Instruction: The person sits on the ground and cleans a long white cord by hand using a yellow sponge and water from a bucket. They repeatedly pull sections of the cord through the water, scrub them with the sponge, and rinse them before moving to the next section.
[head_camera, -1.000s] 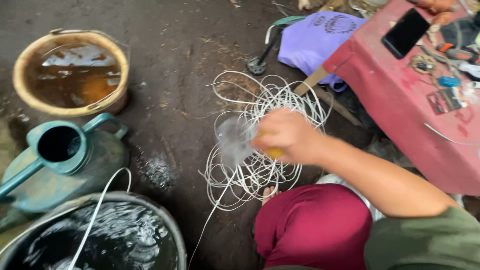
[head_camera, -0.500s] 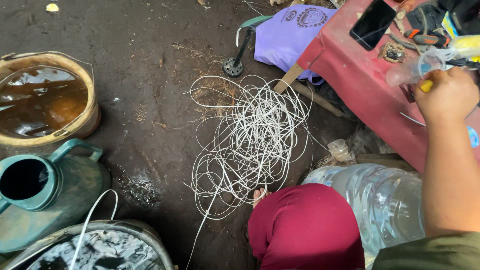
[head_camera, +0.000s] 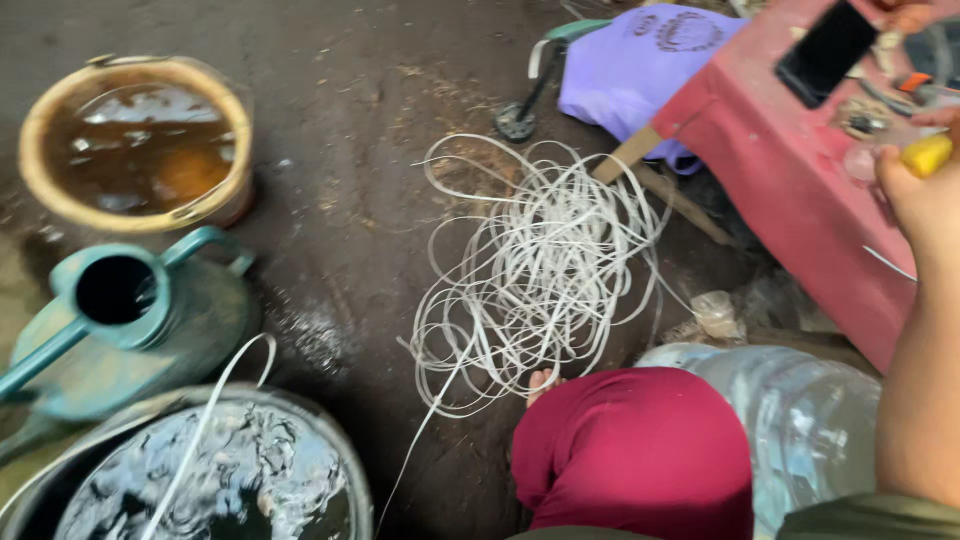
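Right hand (head_camera: 925, 195) at the red table's (head_camera: 800, 200) right edge, closed around a clear plastic bottle with a yellow cap (head_camera: 926, 155). Left hand out of view. Loose tangle of thin white cord (head_camera: 540, 270) lies on the dark dirt floor by the table's left corner, one strand trailing into the round metal basin (head_camera: 60, 480) of water

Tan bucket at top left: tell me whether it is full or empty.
Nearly full. The tan bucket stands upright, and brown murky liquid with reflections on its surface reaches close to the rim.
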